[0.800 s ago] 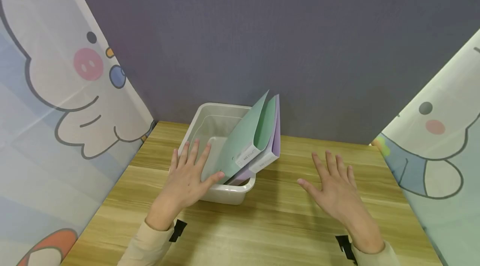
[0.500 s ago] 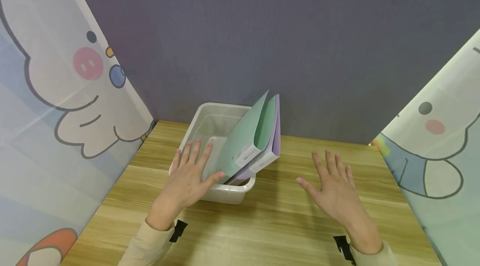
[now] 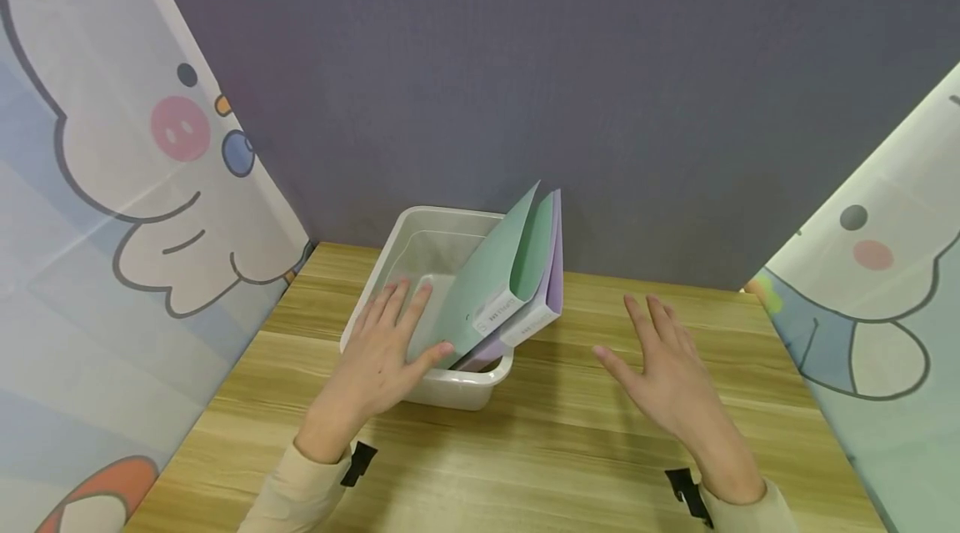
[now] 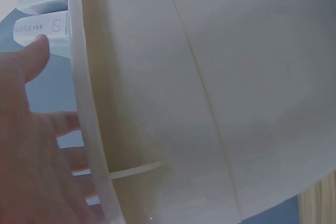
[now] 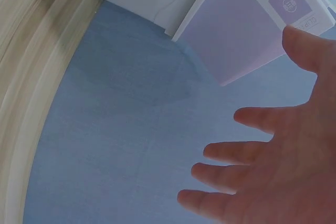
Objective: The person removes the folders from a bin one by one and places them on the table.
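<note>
A white plastic bin (image 3: pixel 450 391) stands on the table with a green folder (image 3: pixel 480 283) and a purple folder (image 3: pixel 555 283) leaning in it, their upper ends past its right rim. Over the bin's near left part is the left hand (image 3: pixel 375 362), fingers spread and holding nothing; whether it touches the rim cannot be told. In the left wrist view the bin's wall (image 4: pixel 173 98) fills much of the picture beside the left hand (image 4: pixel 44 145). To the right of the folders, the right hand (image 3: pixel 675 387) hovers with fingers extended, gripping nothing. The purple folder (image 5: pixel 236 30) appears beyond the right hand (image 5: pixel 283 156).
The wooden table (image 3: pixel 480 475) ends at a dark grey wall (image 3: pixel 525 82) behind the bin. Cartoon-printed sheets hang at the left (image 3: pixel 97 208) and the right (image 3: pixel 877 283). Black straps are at both sleeve cuffs.
The left hand has shifted very slightly right, its fingers a little closer together. The right hand has turned slightly, its outer fingers now closer together. Bin and folders have kept their places.
</note>
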The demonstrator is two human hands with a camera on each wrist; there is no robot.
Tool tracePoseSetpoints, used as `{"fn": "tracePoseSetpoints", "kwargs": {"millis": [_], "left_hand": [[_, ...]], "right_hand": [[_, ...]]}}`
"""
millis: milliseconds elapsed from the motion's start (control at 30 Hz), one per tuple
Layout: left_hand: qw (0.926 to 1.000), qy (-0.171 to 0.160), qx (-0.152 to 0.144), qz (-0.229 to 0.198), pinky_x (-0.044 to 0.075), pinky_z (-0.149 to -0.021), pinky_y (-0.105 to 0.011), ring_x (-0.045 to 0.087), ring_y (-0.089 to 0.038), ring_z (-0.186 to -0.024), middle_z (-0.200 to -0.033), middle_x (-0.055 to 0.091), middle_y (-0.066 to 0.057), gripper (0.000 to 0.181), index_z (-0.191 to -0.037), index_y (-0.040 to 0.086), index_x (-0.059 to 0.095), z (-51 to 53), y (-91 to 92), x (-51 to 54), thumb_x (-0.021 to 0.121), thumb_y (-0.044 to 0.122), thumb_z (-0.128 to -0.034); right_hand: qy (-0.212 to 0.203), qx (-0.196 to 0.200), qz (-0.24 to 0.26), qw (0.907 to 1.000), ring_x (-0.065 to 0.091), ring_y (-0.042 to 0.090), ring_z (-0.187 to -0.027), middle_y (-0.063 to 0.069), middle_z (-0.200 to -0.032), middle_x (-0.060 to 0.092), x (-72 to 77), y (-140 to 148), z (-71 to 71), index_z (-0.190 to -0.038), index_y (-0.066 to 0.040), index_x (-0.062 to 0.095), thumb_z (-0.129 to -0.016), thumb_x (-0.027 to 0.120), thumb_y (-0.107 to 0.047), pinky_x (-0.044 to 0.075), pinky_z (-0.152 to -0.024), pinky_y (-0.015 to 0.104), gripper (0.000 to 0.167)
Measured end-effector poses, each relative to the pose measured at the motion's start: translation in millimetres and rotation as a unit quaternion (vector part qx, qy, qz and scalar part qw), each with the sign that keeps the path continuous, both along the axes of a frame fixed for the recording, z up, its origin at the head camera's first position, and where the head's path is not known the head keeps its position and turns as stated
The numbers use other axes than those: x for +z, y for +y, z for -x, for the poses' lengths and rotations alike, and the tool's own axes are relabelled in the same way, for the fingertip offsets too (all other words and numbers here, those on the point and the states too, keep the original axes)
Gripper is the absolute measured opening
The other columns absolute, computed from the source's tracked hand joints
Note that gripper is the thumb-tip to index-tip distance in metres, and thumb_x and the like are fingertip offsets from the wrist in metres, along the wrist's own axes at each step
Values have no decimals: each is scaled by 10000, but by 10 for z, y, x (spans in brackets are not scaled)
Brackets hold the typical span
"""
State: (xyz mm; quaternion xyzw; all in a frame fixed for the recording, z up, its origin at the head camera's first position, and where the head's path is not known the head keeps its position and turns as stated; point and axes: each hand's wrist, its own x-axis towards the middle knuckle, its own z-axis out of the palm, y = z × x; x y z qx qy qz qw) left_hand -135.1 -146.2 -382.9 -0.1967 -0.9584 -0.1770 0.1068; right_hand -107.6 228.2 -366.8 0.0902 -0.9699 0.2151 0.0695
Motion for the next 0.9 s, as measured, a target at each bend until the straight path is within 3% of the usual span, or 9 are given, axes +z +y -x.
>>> {"fn": "tracePoseSetpoints", "kwargs": {"millis": [367,733,900], "left_hand": [[9944,915,-448,-281,327,-1116,-611,413,-440,-1393,-1538,424,-223,808,-1537,77,416,-2,4,-62,561,626,-963],[9693,2136,-1091,-546,503,-928,-551,619,-367,-1147,-1275,647,-154,789,-1306,36,631,27,-7,-213,484,723,-948],[9623,2363,-1237,-525,530,-894,-513,650,-342,-1078,-1195,675,-127,784,-1242,20,664,22,-22,-264,468,722,-955]], "right_hand": [[359,97,455,9983,237,526,-1456,279,-1626,207,29,-38,30,-1598,-69,259,-989,606,-519,289,-1042,748,834],[814,246,850,9927,298,501,-1434,237,-1609,284,56,-94,75,-1566,-64,341,-978,663,-428,313,-1041,721,762],[1110,341,1014,9880,336,458,-1429,195,-1596,335,58,-116,121,-1543,-62,384,-967,688,-383,332,-1047,690,726]]}}
